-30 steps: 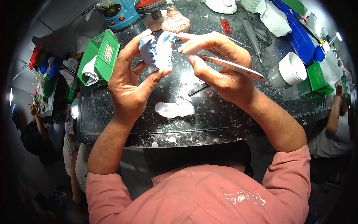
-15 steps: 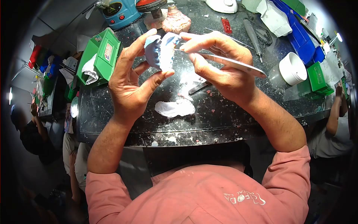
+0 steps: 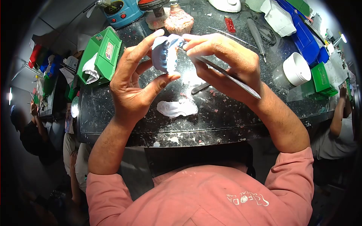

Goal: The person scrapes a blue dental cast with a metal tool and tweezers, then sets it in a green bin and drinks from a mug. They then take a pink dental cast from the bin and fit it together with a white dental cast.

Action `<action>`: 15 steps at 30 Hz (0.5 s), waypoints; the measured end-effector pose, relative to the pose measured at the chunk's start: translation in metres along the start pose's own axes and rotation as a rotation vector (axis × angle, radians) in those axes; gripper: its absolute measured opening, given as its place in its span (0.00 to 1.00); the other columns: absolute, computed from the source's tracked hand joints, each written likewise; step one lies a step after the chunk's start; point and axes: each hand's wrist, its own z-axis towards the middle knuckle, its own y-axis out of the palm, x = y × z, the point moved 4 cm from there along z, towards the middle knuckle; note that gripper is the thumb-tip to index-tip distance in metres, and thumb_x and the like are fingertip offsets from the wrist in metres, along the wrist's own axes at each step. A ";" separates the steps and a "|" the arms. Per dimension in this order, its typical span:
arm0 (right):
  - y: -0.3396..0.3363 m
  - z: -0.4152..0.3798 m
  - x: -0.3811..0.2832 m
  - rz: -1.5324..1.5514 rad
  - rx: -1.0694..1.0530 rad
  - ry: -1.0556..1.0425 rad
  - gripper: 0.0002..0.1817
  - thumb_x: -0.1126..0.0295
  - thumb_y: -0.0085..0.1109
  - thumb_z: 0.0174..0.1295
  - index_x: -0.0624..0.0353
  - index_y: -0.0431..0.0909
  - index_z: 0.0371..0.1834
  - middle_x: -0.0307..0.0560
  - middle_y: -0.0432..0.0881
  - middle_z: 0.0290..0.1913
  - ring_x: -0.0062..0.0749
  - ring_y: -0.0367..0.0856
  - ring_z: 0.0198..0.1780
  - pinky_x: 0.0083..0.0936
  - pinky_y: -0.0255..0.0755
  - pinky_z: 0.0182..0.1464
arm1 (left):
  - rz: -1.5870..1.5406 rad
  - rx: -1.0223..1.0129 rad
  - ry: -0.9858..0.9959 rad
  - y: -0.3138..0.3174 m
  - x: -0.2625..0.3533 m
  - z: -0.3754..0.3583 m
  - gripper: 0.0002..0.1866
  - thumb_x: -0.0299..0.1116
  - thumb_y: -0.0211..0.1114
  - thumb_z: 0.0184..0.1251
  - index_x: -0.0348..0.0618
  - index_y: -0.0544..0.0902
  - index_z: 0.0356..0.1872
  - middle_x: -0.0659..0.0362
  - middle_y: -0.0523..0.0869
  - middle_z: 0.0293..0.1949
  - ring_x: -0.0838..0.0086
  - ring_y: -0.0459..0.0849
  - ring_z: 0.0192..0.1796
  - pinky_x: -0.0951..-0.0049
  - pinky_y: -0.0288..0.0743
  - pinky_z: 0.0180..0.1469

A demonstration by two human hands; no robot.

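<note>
My left hand (image 3: pixel 132 81) grips a blue-grey dental cast (image 3: pixel 160 57) between thumb and fingertips, raised above the bench. Rows of teeth show along it, and its right side is glaringly lit. In my right hand (image 3: pixel 232 62), a slim scalpel-like metal tool (image 3: pixel 234 79) is pinched between thumb and fingers, its handle slanting down to the right. The working tip lies at the cast's right side, largely hidden by the fingers and glare. Below the hands, a white moulded plaster-like piece (image 3: pixel 177 108) rests on the bench, near a flat dark metal tool (image 3: pixel 200 88).
The black bench (image 3: pixel 109 116) is speckled with debris. A green bin (image 3: pixel 98 56) stands left, a blue machine (image 3: pixel 120 15) and a pink-crusted burner-like bottle (image 3: pixel 178 22) behind. To the right are a handpiece (image 3: pixel 256 37), a white tub (image 3: pixel 296 69) and blue bins (image 3: pixel 298 32). Other people sit at both sides.
The dental cast has turned and shifted slightly right, showing more of its teeth. My right hand has rolled the tool edge-on, its handle end dropping lower.
</note>
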 end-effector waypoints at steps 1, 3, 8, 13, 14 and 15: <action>0.000 0.000 -0.002 0.000 0.000 0.001 0.13 0.78 0.68 0.55 0.62 0.79 0.43 0.55 0.84 0.45 0.50 0.85 0.47 0.33 0.79 0.51 | 0.000 -0.001 -0.001 0.000 0.000 0.000 0.38 0.20 0.78 0.49 0.37 0.74 0.66 0.55 0.79 0.56 0.72 0.80 0.56 0.67 0.82 0.60; 0.001 0.001 -0.004 0.013 0.012 0.079 0.14 0.87 0.66 0.49 0.63 0.82 0.39 0.53 0.86 0.44 0.42 0.86 0.52 0.31 0.78 0.54 | -0.039 0.002 -0.027 0.000 0.000 -0.001 0.38 0.20 0.78 0.49 0.37 0.74 0.66 0.55 0.79 0.57 0.73 0.80 0.56 0.67 0.82 0.60; 0.001 0.001 -0.004 0.003 0.012 0.079 0.13 0.86 0.67 0.49 0.63 0.81 0.37 0.53 0.86 0.43 0.42 0.87 0.52 0.31 0.78 0.53 | -0.024 -0.007 -0.008 -0.001 -0.002 0.000 0.37 0.20 0.78 0.49 0.37 0.74 0.65 0.56 0.79 0.57 0.73 0.79 0.56 0.67 0.82 0.60; 0.000 0.001 -0.003 0.014 -0.014 0.104 0.12 0.84 0.68 0.48 0.62 0.80 0.37 0.53 0.86 0.42 0.42 0.87 0.51 0.31 0.78 0.51 | -0.032 -0.007 -0.016 -0.001 -0.002 -0.001 0.37 0.20 0.78 0.49 0.38 0.74 0.65 0.56 0.78 0.58 0.73 0.79 0.57 0.67 0.82 0.60; 0.000 0.001 -0.004 0.012 -0.023 0.106 0.12 0.84 0.68 0.48 0.62 0.80 0.36 0.52 0.86 0.41 0.42 0.87 0.51 0.31 0.78 0.51 | -0.035 -0.002 -0.024 -0.001 -0.002 -0.001 0.38 0.21 0.79 0.49 0.38 0.74 0.65 0.55 0.78 0.59 0.73 0.79 0.58 0.67 0.82 0.60; 0.000 0.002 -0.004 0.011 -0.031 0.108 0.12 0.84 0.68 0.49 0.62 0.80 0.36 0.51 0.86 0.41 0.42 0.87 0.51 0.31 0.78 0.51 | -0.037 0.004 -0.033 -0.001 -0.002 -0.001 0.38 0.21 0.79 0.49 0.38 0.74 0.65 0.55 0.78 0.59 0.73 0.79 0.58 0.67 0.82 0.60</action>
